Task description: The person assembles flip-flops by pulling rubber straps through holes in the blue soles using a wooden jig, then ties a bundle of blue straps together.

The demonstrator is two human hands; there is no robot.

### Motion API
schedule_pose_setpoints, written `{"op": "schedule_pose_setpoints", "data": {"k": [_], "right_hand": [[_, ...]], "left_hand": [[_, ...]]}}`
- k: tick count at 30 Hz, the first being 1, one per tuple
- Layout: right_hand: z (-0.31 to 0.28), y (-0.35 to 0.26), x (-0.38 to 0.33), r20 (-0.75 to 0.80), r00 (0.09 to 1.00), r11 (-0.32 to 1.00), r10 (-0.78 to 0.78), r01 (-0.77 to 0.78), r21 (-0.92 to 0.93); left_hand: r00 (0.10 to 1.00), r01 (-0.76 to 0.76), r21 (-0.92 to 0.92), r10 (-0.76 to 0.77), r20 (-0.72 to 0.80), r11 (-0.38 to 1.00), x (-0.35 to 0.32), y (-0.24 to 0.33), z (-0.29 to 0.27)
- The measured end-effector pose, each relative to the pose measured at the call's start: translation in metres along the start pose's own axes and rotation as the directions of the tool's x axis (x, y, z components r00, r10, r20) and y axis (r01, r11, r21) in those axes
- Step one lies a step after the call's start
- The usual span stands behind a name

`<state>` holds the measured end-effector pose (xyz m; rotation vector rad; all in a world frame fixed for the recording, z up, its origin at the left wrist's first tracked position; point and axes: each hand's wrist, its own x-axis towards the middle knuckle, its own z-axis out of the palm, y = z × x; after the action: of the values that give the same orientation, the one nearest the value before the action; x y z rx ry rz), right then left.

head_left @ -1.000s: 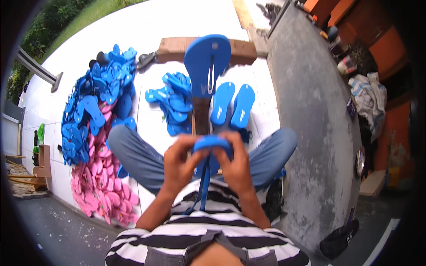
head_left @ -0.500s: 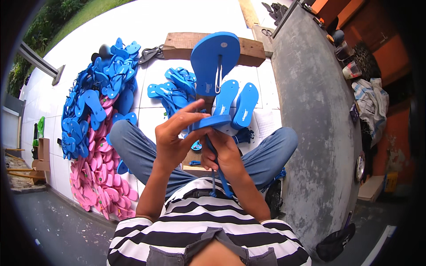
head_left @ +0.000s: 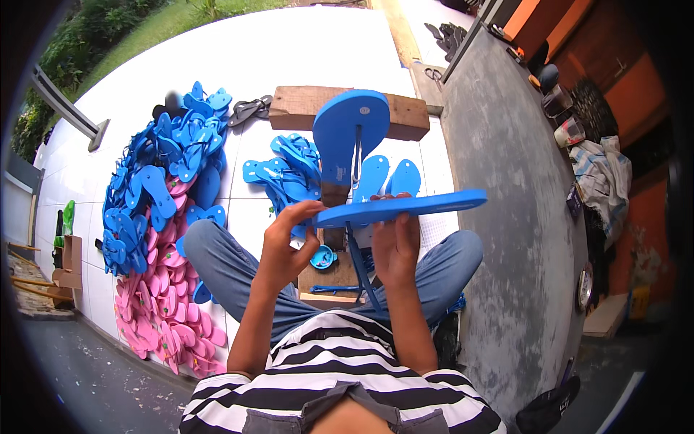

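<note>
A blue flip-flop sole lies edge-on across the space in front of me, its long end pointing right. My left hand pinches its left end between thumb and fingers. Under its middle, my right hand grips it, fingertips over the far edge. A blue strap hangs below the sole between my hands. Just beyond, another blue sole stands raised, with a looped metal wire against it. Two more blue soles, a left one and a right one, are partly hidden behind the held sole.
Blue flip-flops and pink flip-flops are heaped at left. A smaller blue pile lies nearer. A wooden beam crosses behind. Between my knees are a small blue round container and a wooden block.
The held sole has swung round from end-on to lying sideways, pointing right. My right hand has gone from the strap underneath to the sole itself. The view has tilted slightly upward.
</note>
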<state>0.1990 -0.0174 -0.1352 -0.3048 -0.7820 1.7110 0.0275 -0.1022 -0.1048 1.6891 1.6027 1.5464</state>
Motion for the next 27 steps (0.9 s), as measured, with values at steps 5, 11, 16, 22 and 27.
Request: {"op": "schedule_pose_setpoints", "data": {"k": [5,11,16,22,27], "right_hand": [[0.019,-0.04,0.027,0.615,0.787,0.143,-0.039,0.614,-0.776],[0.025,-0.034,0.027,0.593,0.762,0.242,-0.259,0.646,-0.724],[0.027,-0.029,0.034,0.552,0.779,0.297,-0.297,0.624,-0.723],[0.039,-0.032,0.033,0.386,0.897,0.315,-0.215,0.438,-0.842],[0.051,-0.028,0.052,0.212,0.916,0.141,-0.34,0.273,-0.952]], "left_hand": [[0.984,-0.176,-0.137,0.174,-0.023,0.975,0.024,0.027,-0.001],[0.945,-0.327,0.023,0.328,-0.018,0.945,0.041,0.03,-0.001],[0.95,-0.305,-0.104,0.294,-0.103,0.947,0.054,0.023,0.003],[0.99,-0.121,-0.23,0.101,-0.097,0.966,0.063,0.034,0.001],[0.99,0.02,-0.297,-0.06,-0.127,0.955,0.097,0.046,0.004]]}}
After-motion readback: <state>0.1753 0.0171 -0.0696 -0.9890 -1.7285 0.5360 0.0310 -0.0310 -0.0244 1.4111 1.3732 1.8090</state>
